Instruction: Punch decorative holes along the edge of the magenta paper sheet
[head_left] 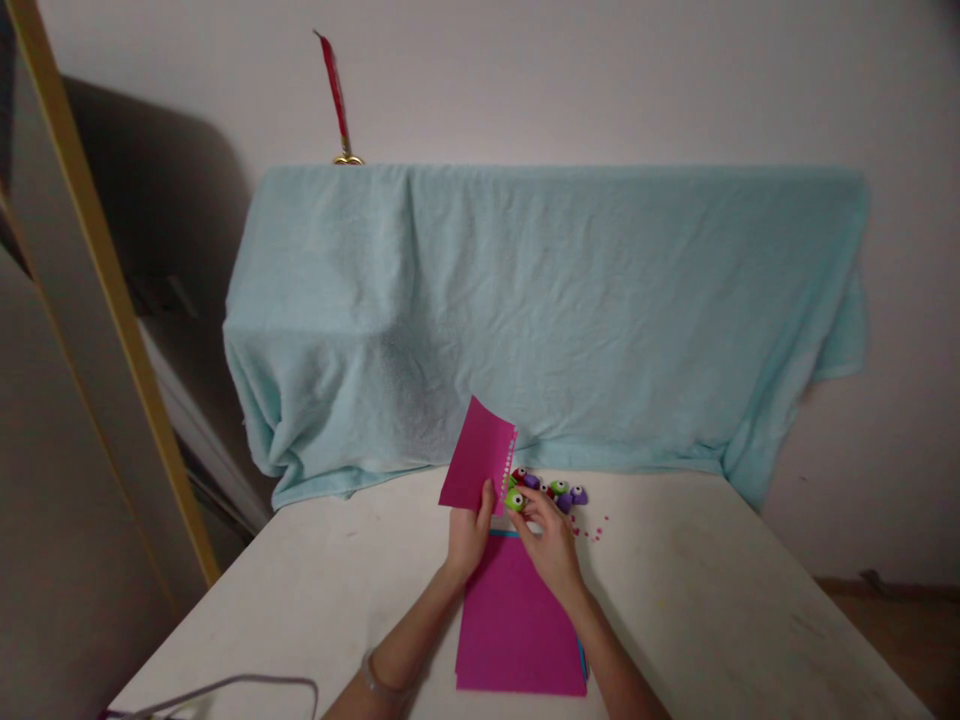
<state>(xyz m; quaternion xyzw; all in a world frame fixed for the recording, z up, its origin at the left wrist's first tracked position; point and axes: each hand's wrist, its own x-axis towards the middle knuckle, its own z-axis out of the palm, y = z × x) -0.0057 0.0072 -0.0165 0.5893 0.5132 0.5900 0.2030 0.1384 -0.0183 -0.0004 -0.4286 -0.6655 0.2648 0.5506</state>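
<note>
Holding pink paper in left hand, right hand pinching green punch

No text, label, brand, number or sign can be read anywhere. The small magenta paper sheet, held upright above the flat magenta paper stack, is marked only by a row of punched holes along its right edge.

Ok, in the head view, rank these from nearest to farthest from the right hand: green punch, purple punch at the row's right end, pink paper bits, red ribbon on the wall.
From the right hand:
1. Green punch, at its fingertips.
2. Purple punch, right end of the row.
3. Pink paper bits, scattered to the right; too close to call against the purple punch.
4. Red ribbon, high on the wall.
</note>
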